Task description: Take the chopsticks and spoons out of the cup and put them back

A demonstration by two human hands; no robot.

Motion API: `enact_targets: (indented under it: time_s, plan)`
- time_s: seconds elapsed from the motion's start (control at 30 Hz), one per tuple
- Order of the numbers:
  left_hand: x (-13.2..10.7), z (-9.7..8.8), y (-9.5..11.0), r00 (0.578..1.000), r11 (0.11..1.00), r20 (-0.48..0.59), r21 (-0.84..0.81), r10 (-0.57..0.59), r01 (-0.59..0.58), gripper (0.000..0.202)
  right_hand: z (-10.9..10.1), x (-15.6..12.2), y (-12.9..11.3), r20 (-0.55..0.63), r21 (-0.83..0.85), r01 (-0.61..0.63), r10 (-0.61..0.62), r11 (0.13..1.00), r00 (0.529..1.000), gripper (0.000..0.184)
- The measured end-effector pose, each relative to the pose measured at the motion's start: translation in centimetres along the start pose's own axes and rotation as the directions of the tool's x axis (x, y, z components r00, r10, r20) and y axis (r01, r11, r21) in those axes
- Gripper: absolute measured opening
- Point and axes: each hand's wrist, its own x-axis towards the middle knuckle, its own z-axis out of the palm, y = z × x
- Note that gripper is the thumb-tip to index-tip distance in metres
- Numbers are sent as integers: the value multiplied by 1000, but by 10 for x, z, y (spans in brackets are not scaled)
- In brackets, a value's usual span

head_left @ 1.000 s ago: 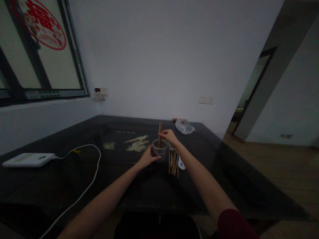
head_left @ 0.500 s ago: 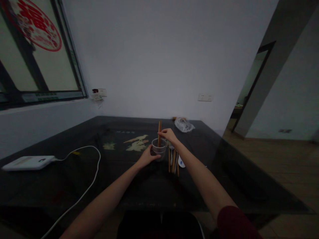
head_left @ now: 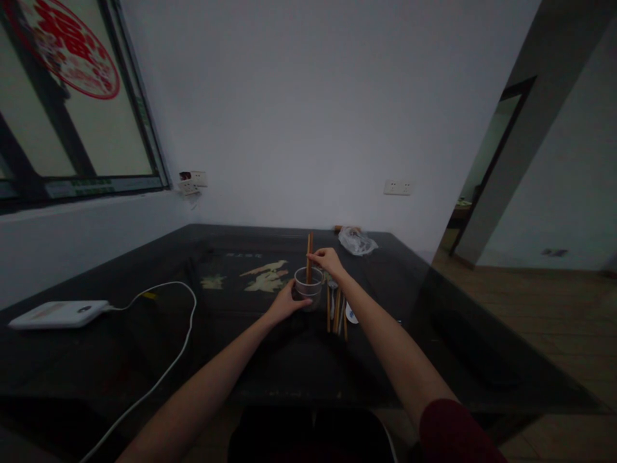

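A clear cup [head_left: 308,289] stands on the dark table, with my left hand [head_left: 288,301] wrapped round its near left side. Upright chopsticks [head_left: 309,247] rise out of the cup, their lower ends inside it. My right hand [head_left: 326,259] pinches them above the rim between thumb and fingers. Just right of the cup lie several loose chopsticks [head_left: 336,312] with a metal spoon [head_left: 332,297] among them. Partly behind my right forearm is a white spoon [head_left: 351,314] with a blue mark.
A crumpled clear plastic bag [head_left: 357,241] lies at the table's back edge by the wall. On the left, a white power bank [head_left: 60,314] trails a white cable [head_left: 186,337] over the front edge. The dark table [head_left: 231,366] bears a pale bird picture [head_left: 265,276].
Hardly anything differs: the view has shifted very slightly. Both hands keep their hold on the cup and the chopsticks.
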Motion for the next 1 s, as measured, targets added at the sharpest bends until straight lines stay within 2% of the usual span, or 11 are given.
enact_targets:
  time_s: [0.23, 0.4, 0.57, 0.73, 0.83, 1.0]
  plan:
    - [-2, 2, 5, 1000, 999, -20, 37, 24, -23, 67, 1, -3, 1, -28, 7, 10, -10, 1000, 1000, 31]
    - [-1, 1, 2, 1000, 998, -25, 63, 17, -15, 67, -18, -15, 6, -110, -14, 55, -56, 998, 992, 31]
    - [-1, 0, 1, 1000, 998, -2, 53, 27, -27, 67, -47, -51, 26, -117, 77, 95, -86, 992, 989, 33]
    - [-2, -2, 5, 999, 991, -36, 134, -1, 6, 66, -60, -92, 53, -110, 144, 26, -11, 989, 994, 32]
    - [-3, -3, 8, 1000, 989, -29, 150, 1, 3, 67, -62, -101, 67, -123, 64, -38, 45, 997, 991, 28]
    - [-3, -3, 5, 1000, 993, -17, 120, 17, -15, 69, -67, -100, 78, -184, -207, -150, 112, 967, 976, 17]
